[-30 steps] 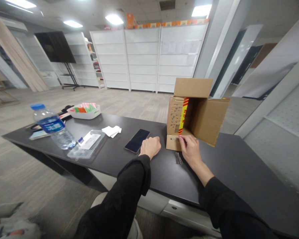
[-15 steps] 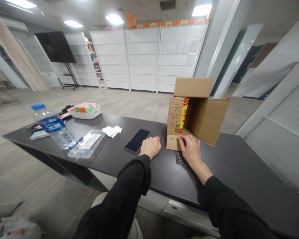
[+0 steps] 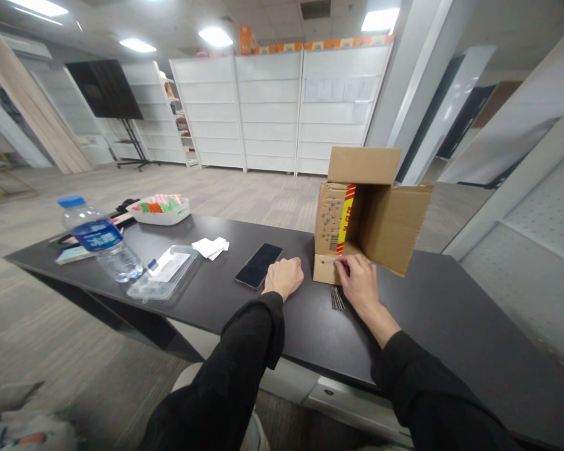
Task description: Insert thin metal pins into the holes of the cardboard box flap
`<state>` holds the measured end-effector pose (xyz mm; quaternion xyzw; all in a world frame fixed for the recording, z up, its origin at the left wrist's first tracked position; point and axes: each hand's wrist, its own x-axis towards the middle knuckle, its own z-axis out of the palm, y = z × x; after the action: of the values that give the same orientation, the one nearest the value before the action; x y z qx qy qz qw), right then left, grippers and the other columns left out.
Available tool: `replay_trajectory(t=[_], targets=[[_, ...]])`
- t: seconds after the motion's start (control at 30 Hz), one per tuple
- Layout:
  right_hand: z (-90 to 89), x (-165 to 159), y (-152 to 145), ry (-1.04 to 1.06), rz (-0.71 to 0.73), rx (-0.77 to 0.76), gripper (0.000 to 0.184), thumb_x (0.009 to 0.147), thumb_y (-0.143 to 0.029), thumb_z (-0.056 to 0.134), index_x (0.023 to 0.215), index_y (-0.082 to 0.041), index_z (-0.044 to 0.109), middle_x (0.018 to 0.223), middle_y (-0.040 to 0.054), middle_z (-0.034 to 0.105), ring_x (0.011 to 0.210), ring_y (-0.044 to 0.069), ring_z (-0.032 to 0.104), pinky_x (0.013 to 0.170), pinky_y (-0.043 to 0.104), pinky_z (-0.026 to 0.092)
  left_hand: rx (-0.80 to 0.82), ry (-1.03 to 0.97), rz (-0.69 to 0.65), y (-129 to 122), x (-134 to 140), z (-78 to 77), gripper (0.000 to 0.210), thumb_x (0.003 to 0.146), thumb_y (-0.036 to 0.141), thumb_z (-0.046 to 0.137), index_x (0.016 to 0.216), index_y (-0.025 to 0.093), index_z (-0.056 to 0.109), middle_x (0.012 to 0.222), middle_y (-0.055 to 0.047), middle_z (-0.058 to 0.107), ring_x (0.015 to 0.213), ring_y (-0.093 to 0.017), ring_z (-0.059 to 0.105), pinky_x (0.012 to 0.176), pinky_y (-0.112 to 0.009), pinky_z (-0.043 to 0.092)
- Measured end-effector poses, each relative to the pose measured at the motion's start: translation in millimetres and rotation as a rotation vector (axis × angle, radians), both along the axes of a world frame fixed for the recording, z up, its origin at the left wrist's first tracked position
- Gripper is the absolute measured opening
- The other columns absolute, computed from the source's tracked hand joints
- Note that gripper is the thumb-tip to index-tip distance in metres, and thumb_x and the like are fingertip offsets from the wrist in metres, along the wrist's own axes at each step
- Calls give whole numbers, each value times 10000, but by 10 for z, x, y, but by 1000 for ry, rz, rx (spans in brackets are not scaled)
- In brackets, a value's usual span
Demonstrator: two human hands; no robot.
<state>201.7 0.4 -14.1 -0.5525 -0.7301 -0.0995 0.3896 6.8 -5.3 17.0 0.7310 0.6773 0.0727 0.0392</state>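
A cardboard box (image 3: 326,213) stands on the dark table with its opening towards me and its flaps spread. Small grey round heads dot its left panel, and a few sit in a row on the lower flap (image 3: 326,270). My right hand (image 3: 358,280) is at that flap, thumb and fingertips pinched together against it; whatever is between them is too small or hidden to see. Just below lie several thin metal nails (image 3: 337,298), side by side. My left hand (image 3: 284,277) rests on the table as a loose fist, beside the black phone (image 3: 259,265).
Left of the phone are folded white tissues (image 3: 211,248) and a clear plastic case (image 3: 162,275) with a white label. A water bottle (image 3: 102,238) stands farther left. Behind it is a white basket (image 3: 160,212) with colourful packets. The table's front edge (image 3: 305,363) runs beneath my forearms.
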Motion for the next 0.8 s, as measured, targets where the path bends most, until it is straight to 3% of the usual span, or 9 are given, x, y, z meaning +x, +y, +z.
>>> replay_trajectory(t=[0.27, 0.43, 0.8], targets=[[75, 93, -89, 32, 35, -24, 233, 934, -339, 453, 864, -204, 629, 887, 61, 666, 811, 211, 585, 742, 345, 334, 1, -7, -7, -7, 0, 12, 361, 913, 260, 317, 1018, 229, 660, 988, -126, 708, 945, -274, 674, 795, -361, 481], [101, 174, -242, -41, 142, -42, 214, 933, -329, 448, 888, -211, 621, 894, 64, 671, 849, 225, 599, 757, 358, 355, -21, -10, 8, -21, 17, 35, 355, 918, 253, 322, 1035, 233, 656, 1009, -127, 704, 965, -263, 668, 813, -355, 473], [136, 220, -605, -165, 396, -232, 184, 869, -281, 527, 1032, -218, 583, 995, 74, 662, 939, 237, 581, 833, 387, 398, -4, -1, 0, -8, 8, 11, 360, 914, 252, 320, 1030, 230, 660, 992, -123, 710, 952, -264, 674, 803, -351, 482]])
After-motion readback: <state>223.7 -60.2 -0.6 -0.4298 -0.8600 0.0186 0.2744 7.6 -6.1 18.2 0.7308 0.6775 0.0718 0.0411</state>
